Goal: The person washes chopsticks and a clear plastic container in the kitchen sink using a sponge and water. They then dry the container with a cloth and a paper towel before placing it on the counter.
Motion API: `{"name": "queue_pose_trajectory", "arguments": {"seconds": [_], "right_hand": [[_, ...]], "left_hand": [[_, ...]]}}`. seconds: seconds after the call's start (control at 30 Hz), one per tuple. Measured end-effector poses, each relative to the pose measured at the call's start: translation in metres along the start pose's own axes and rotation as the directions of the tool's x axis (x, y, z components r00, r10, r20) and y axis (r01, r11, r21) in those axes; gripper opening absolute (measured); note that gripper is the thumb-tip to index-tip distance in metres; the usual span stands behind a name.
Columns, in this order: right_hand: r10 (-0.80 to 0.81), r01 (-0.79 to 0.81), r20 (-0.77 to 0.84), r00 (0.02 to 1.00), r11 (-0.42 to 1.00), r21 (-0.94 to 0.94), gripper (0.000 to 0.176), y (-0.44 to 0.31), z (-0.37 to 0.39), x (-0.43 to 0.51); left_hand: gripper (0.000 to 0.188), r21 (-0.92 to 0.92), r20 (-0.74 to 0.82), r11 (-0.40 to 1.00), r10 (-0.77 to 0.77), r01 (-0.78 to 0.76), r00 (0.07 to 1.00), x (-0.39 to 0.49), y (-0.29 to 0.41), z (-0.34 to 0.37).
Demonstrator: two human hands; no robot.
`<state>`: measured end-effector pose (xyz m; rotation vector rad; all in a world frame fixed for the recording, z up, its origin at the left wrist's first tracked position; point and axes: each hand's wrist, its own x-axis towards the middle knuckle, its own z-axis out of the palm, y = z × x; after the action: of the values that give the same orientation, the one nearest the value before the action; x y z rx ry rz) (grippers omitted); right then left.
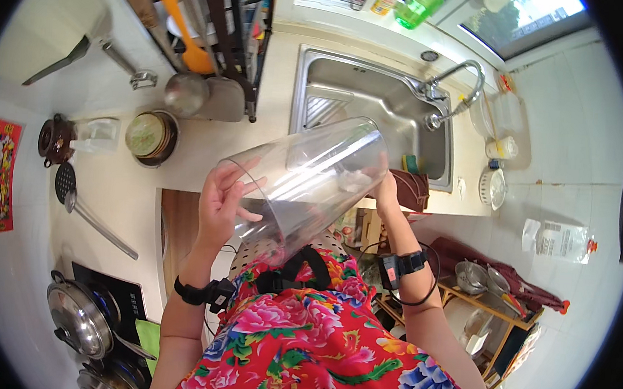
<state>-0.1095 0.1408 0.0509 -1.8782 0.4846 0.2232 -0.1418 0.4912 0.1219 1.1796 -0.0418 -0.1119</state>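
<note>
A large clear cylindrical container (312,178) lies tilted between my hands, its open rim towards the lower left and its other end over the near edge of the stainless steel sink (301,85). My left hand (224,199) is at the rim, thumb and fingers spread around its edge and partly seen through the clear wall. My right hand (383,184) grips the far end from the right, its fingers partly behind the wall. Beside that hand, a brown cloth (412,190) hangs over the sink's front edge, with a green and yellow sponge (411,163) just behind it.
The faucet (473,86) arches over the sink's right side. Ladles and spatulas (191,56) hang at upper left. Stacked bowls (150,135) and a skimmer (67,184) rest on the left counter, with a lidded pan (79,319) on the stove. A wooden rack (490,304) stands at right.
</note>
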Motion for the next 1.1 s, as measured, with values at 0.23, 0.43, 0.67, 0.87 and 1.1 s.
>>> {"name": "queue_pose_trajectory", "arguments": {"seconds": [0.23,0.43,0.67,0.87,1.1], "right_hand": [[0.024,-0.13,-0.285,0.958,0.924,-0.36,0.053,0.075,-0.065,-0.015],[0.129,-0.258,-0.26,0.957,0.785,-0.563,0.037,0.145,-0.137,-0.017],[-0.12,-0.01,-0.149,0.981,0.746,-0.666,0.06,0.201,-0.185,0.0],[-0.02,0.058,0.057,0.998,0.576,-0.815,0.069,0.218,-0.191,0.003],[-0.163,0.164,0.09,0.983,0.527,-0.834,0.063,0.224,-0.199,0.005]], "left_hand": [[0.036,0.276,0.112,0.949,-0.192,0.155,0.975,0.018,-0.03,0.089],[0.037,0.547,0.206,0.836,-0.182,0.04,0.962,0.062,-0.098,0.194],[0.037,0.807,0.311,0.566,-0.169,-0.166,0.935,0.081,-0.161,0.304],[0.026,0.905,0.327,0.363,-0.268,-0.22,0.906,0.109,-0.165,0.336],[0.027,0.937,0.348,0.144,-0.435,-0.317,0.831,0.136,-0.156,0.338]]}}
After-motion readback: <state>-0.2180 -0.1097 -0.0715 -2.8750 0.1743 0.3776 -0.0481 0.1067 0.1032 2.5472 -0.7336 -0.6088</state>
